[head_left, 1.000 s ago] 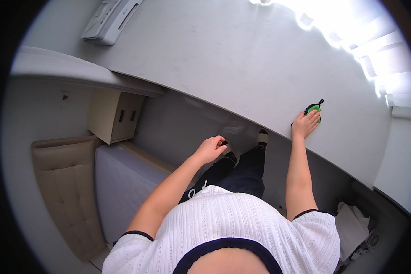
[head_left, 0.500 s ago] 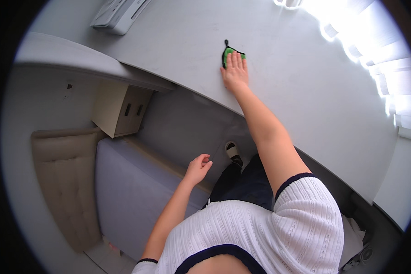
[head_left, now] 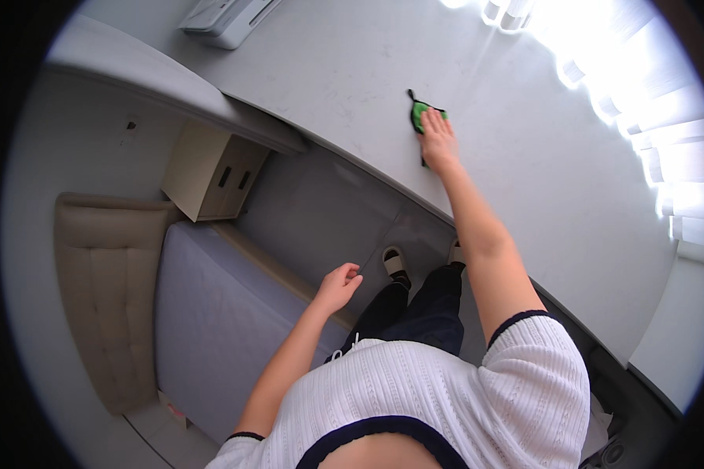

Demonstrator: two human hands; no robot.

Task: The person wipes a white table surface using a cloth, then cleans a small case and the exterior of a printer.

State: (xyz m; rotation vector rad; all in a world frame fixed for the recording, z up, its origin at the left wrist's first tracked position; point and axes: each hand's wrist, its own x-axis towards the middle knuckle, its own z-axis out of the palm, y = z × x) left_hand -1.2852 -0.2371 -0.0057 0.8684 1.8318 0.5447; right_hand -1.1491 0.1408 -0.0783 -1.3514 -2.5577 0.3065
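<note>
My right hand lies flat on a green cloth with black edging, its fingers stretched out over it. The cloth rests on the pale tabletop, a little way in from the near edge. A black loop sticks out from the cloth's far corner, and a dark bit of edging shows beside my wrist. Part of the cloth is hidden under my fingers. My left hand hangs in the air in front of me, below the table's level, its fingers loosely bent with nothing in them.
A white boxy device, like a printer, stands at the table's far left. Bright curtains line the far right. To the left are a cream bedside cabinet, a bed with a grey-blue cover and a padded headboard.
The whole view has shifted a little. My right hand and the cloth appear lower and further right in the picture. My left hand stays nearly in place.
</note>
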